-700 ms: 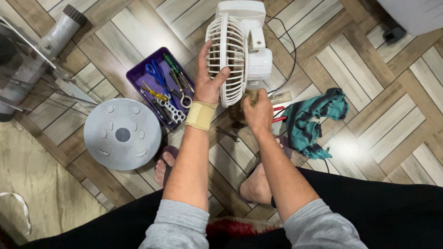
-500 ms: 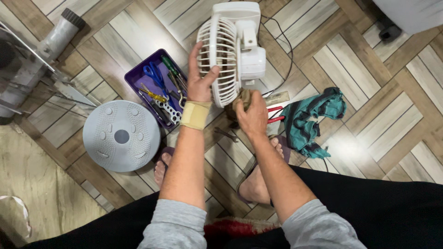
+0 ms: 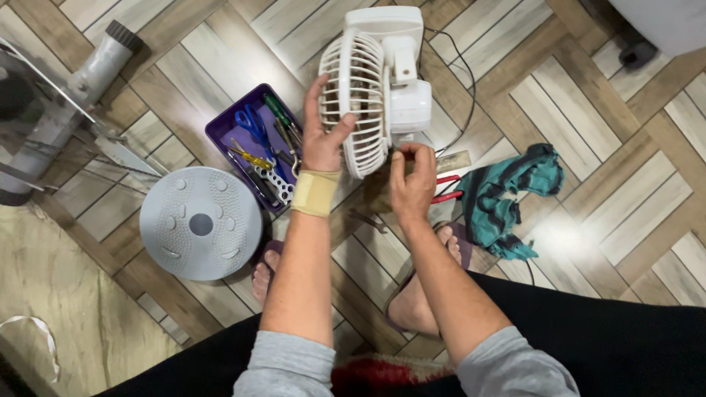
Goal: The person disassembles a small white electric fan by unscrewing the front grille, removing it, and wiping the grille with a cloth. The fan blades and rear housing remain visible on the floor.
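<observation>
Left grip (image 3: 323,132) clasps white fan (image 3: 375,84) grille, fingers spread wide. Right grip (image 3: 412,180) pinched narrow just below fan base, contents indiscernible.

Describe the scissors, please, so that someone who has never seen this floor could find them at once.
Start from the white fan that the left hand grips by its grille. Just beside that hand, on the wooden floor, lies a purple tray full of hand tools. The scissors lie in it; they alone have bright blue looped handles, while the screwdrivers next to them have green or yellow straight ones.
</observation>
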